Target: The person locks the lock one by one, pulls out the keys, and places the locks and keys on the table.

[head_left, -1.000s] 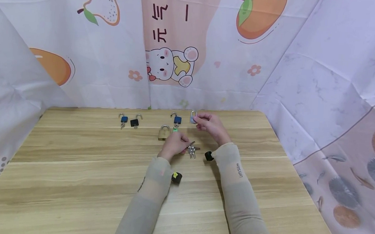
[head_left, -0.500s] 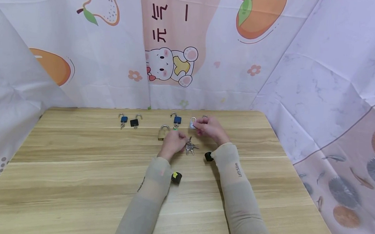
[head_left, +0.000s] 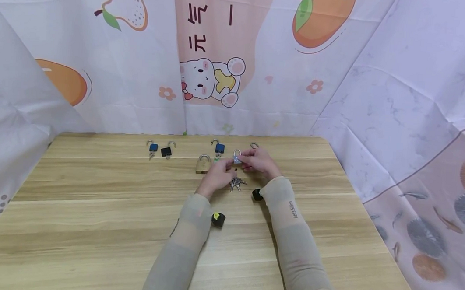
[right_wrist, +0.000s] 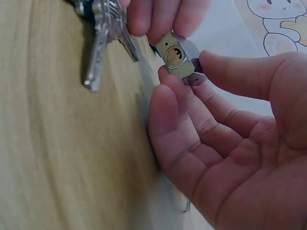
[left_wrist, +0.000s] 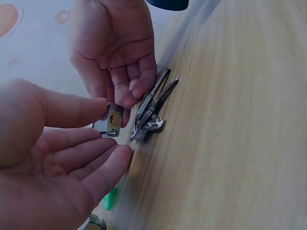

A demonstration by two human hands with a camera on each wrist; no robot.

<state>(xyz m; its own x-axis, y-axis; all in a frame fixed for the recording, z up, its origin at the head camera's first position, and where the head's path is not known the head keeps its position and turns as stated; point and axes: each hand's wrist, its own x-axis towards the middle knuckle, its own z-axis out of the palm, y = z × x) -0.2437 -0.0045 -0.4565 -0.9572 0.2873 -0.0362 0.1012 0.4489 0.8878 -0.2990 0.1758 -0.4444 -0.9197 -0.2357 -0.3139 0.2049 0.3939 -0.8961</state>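
A small silver padlock [head_left: 236, 160] is between both hands, its keyhole end [right_wrist: 175, 55] towards the wearer and its shackle pointing away. My right hand [head_left: 261, 161] pinches it between thumb and fingers. From the other side my left hand [left_wrist: 62, 148] grips it as well, thumb above and index finger beneath in the left wrist view. Right below the hands, a bunch of silver keys [head_left: 237, 183] lies on the wooden table, its blades [right_wrist: 96, 62] close to the left fingertips in the right wrist view.
A brass padlock [head_left: 203, 165] stands left of the hands, near a green tag [left_wrist: 109, 199]. Behind are a blue padlock [head_left: 219, 148] with its shackle open and another shackle [head_left: 254, 145]. Farther left lie a blue padlock [head_left: 153, 148] and a black one [head_left: 166, 152], both unlocked.
The left hand has let go of the keys, which now lie on the table, and has taken hold of the silver padlock. The right hand has brought that padlock nearer and lower.
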